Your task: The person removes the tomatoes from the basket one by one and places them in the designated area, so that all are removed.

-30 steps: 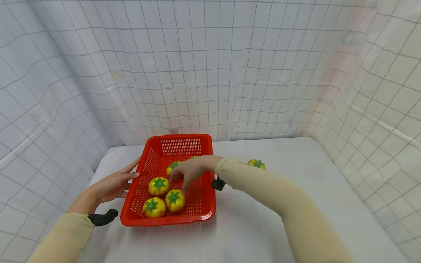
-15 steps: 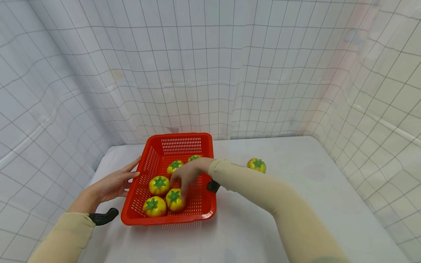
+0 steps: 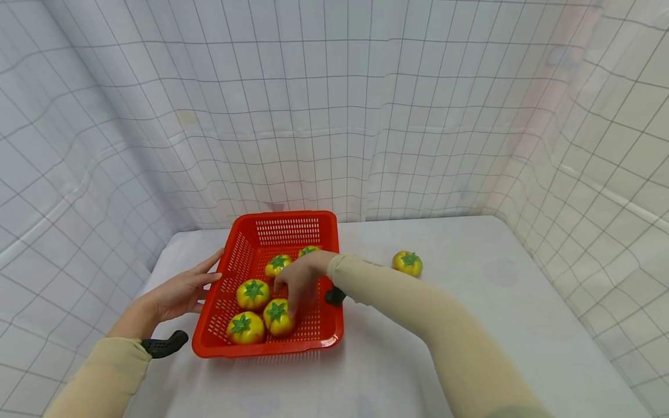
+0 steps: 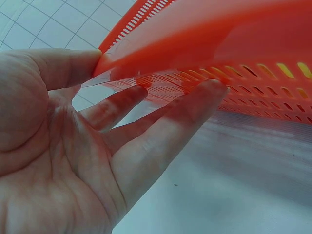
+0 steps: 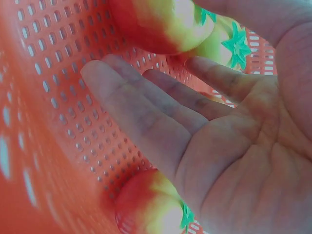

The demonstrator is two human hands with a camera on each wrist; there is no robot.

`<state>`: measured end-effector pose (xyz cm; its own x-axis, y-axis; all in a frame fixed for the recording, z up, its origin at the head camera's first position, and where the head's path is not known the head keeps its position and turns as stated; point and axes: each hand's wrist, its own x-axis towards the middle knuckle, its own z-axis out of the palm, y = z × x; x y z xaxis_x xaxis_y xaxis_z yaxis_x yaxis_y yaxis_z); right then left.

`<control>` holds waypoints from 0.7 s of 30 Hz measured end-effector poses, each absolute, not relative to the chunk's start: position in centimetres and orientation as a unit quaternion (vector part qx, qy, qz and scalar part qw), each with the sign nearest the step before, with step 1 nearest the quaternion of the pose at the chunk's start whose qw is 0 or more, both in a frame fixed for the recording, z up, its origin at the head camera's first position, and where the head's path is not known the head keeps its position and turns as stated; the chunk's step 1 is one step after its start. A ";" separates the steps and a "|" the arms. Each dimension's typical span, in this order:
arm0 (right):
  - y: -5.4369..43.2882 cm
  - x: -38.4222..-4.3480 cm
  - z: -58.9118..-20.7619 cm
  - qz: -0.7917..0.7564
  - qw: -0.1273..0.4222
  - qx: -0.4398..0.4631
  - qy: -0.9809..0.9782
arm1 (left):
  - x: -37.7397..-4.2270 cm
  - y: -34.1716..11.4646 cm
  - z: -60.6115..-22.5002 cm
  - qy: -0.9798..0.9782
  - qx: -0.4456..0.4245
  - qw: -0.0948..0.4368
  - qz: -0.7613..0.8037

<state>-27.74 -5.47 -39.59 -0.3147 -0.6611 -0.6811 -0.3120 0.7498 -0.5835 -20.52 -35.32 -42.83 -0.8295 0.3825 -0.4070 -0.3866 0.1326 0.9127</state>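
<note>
In the head view, a red plastic basket [image 3: 284, 350] with slotted walls holds several tomato-like fruits, yellow and red with green star-shaped tops. My left hand [image 3: 180, 296] is at the basket's left side; in the left wrist view its thumb [image 4: 73, 66] touches the rim, with fingers [image 4: 161, 131] extended beside and beneath the slotted wall. My right hand [image 3: 300, 278] reaches down inside the basket, its thumb at the front right fruit [image 3: 277, 322]. In the right wrist view its fingers [image 5: 136, 112] are extended, close to a fruit [image 5: 156, 24]; another fruit [image 5: 151, 204] lies below the hand.
Inside the basket are also a front left fruit [image 3: 245, 329], a middle left fruit [image 3: 253, 295] and two farther back. One more fruit [image 3: 407, 264] lies on the white table [image 3: 470, 302], right of the basket. Gridded white curtains [image 3: 334, 116] surround the table.
My right hand has moved slightly lower and toward the front right fruit, uncovering more of a back fruit and the one on the table. The left hand has stayed at the basket's side.
</note>
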 end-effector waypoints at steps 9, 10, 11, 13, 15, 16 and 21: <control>-5.9 -27.4 -40.0 -0.168 0.496 -0.311 0.793 | -20.5 -35.3 -43.0 0.695 -0.004 0.289 0.658; -5.9 -27.4 -40.0 -0.168 0.496 -0.309 0.794 | -20.5 -35.3 -42.9 0.695 -0.004 0.289 0.659; -6.0 -27.4 -40.0 -0.166 0.497 -0.307 0.794 | -20.5 -35.3 -42.9 0.695 -0.004 0.289 0.658; -6.0 -27.3 -40.0 -0.162 0.496 -0.308 0.796 | -20.5 -35.3 -42.9 0.695 -0.004 0.288 0.659; -6.1 -27.2 -40.0 -0.160 0.499 -0.308 0.794 | -20.5 -35.3 -42.9 0.694 -0.003 0.289 0.659; -6.1 -27.2 -40.0 -0.159 0.500 -0.308 0.793 | -20.5 -35.3 -42.9 0.694 -0.003 0.290 0.659; -6.3 -27.1 -40.0 -0.147 0.503 -0.313 0.792 | -20.5 -35.4 -42.8 0.694 0.003 0.291 0.658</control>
